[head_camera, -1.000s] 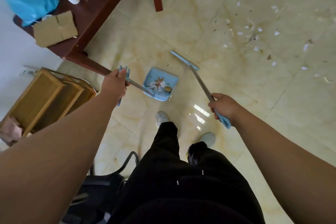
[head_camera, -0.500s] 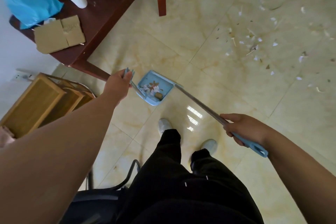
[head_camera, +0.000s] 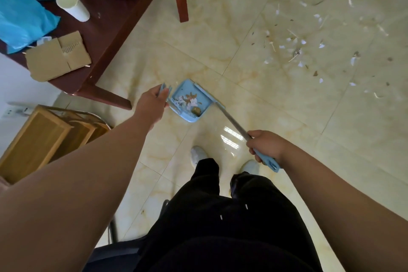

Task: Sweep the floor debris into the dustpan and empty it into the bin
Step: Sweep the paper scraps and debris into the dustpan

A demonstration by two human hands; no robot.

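A light blue dustpan (head_camera: 199, 115) sits on the tiled floor in front of my feet, with white paper bits and brown scraps inside it. My left hand (head_camera: 152, 104) is shut on the dustpan's handle at its left side. My right hand (head_camera: 265, 146) grips the blue handle end of a broom (head_camera: 234, 123), whose metal shaft runs up-left. The broom's blue head lies along the dustpan's right edge. Scattered debris (head_camera: 298, 51) of white flakes, twigs and brown bits covers the floor at the upper right. No bin is visible.
A dark red wooden table (head_camera: 110, 28) stands at upper left, holding cardboard (head_camera: 57, 57), two paper cups (head_camera: 72, 6), a blue bag and a white ribbed container. A wooden crate (head_camera: 39, 139) sits at left. A dark chair is behind my legs.
The broom head swung left from open floor to rest against the dustpan's right edge. My right hand dropped lower and rightward. The dustpan stayed close in front of my feet.
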